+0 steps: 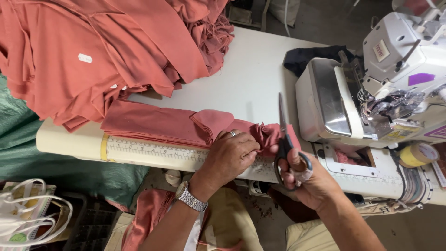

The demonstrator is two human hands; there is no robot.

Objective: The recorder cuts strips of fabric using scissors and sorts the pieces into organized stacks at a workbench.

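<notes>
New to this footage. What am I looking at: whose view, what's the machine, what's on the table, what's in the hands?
There is one picture, from a camera worn on a person's head, looking down at their own two bare hands at a white sewing table. The white machine at right is an industrial sewing machine. A big pile of salmon-red fabric lies at upper left. A folded strip of the same cloth runs along the table's front edge, above a ruler strip fixed there. The left hand, with ring and wristwatch, presses the cloth down. The right hand holds black-handled scissors, blades pointing away. A tape roll sits at far right.
</notes>
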